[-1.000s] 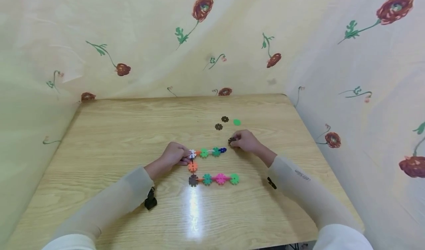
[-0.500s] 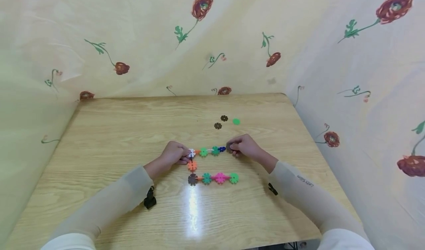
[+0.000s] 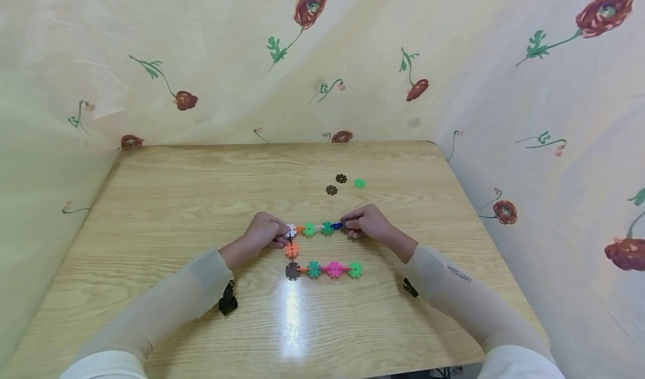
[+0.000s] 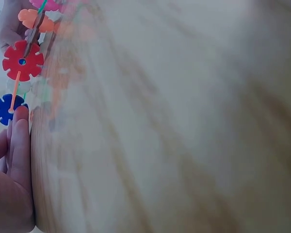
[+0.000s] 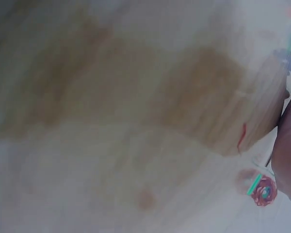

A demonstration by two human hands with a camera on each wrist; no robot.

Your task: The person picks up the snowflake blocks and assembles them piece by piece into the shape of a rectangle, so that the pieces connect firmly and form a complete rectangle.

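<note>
In the head view, a chain of flower-shaped plastic discs lies on the table like an angular C. At its upper left corner, my left hand (image 3: 263,230) pinches the white disc (image 3: 291,231). My right hand (image 3: 372,225) pinches a dark brown disc (image 3: 345,224), partly hidden by the fingers, against the blue disc (image 3: 336,226) at the upper row's end. Whether they interlock I cannot tell. The lower row runs from a brown disc (image 3: 293,271) to a light green one (image 3: 355,270). In the left wrist view, fingers touch a blue disc (image 4: 2,106) beside a red one (image 4: 22,68).
Two loose brown discs (image 3: 341,178) and a light green disc (image 3: 359,183) lie farther back on the wooden table (image 3: 201,183). Flower-printed cloth (image 3: 227,60) hangs behind and along the sides. A black strap piece (image 3: 228,300) hangs at the left wrist.
My right hand has moved slightly left and down, bringing the brown disc from apart to against the blue end disc. The left hand stays on the white disc.
</note>
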